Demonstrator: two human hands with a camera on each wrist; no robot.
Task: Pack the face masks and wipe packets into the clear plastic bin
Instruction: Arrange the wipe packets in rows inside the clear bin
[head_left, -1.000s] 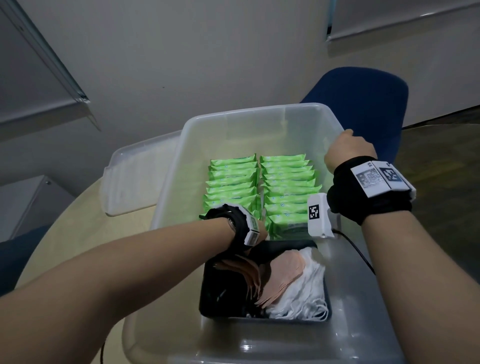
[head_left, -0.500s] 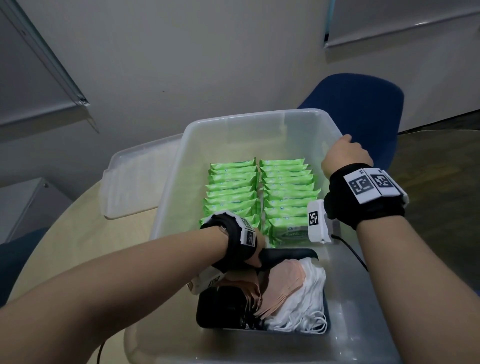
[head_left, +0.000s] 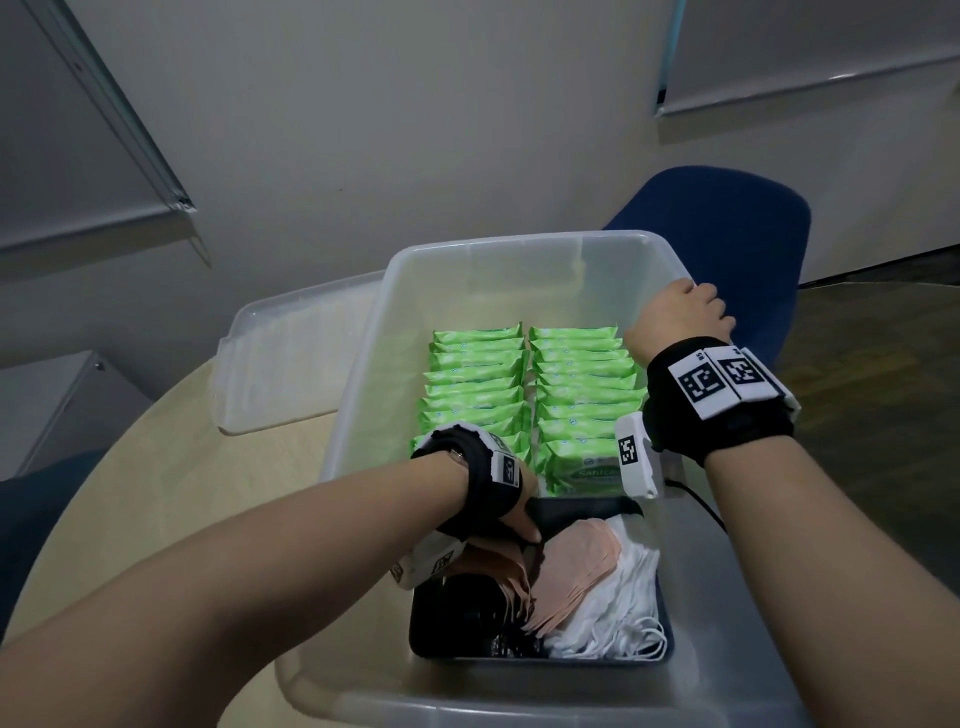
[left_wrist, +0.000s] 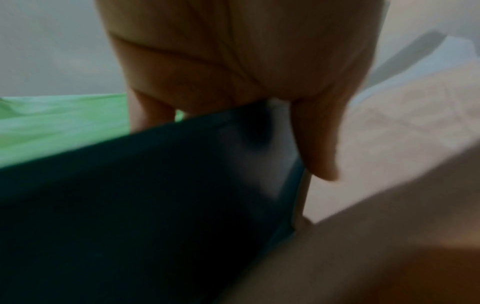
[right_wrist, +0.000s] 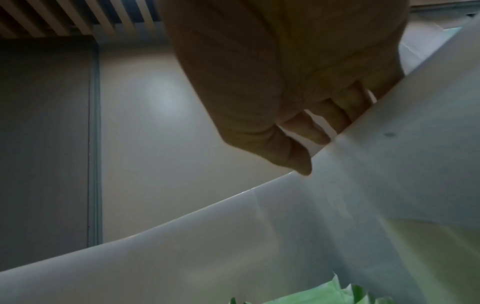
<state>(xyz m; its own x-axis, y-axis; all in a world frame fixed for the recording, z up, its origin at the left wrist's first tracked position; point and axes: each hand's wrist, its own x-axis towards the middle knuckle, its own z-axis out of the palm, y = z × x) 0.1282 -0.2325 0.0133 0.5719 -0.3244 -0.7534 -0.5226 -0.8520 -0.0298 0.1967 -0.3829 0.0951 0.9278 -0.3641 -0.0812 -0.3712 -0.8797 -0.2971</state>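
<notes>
The clear plastic bin (head_left: 519, 241) holds two rows of green wipe packets (head_left: 478, 384) standing on edge. At its near end sits a black tray (head_left: 582, 506) with black, pink (head_left: 576, 571) and white face masks (head_left: 618, 608). My left hand (head_left: 514, 519) grips the tray's far rim. In the left wrist view its thumb (left_wrist: 319, 144) lies down one side of the dark tray wall (left_wrist: 155, 205) and the fingers go behind it. My right hand (head_left: 680, 317) grips the bin's right rim, fingers (right_wrist: 324, 123) curled over the edge.
The bin's clear lid (head_left: 291, 364) lies on the round wooden table (head_left: 182, 467) to the left of the bin. A blue chair (head_left: 727, 234) stands behind the bin at the right. A pale wall is beyond.
My left hand has shifted from over the masks to the tray's far rim and holds it. The right hand has stayed on the bin's rim.
</notes>
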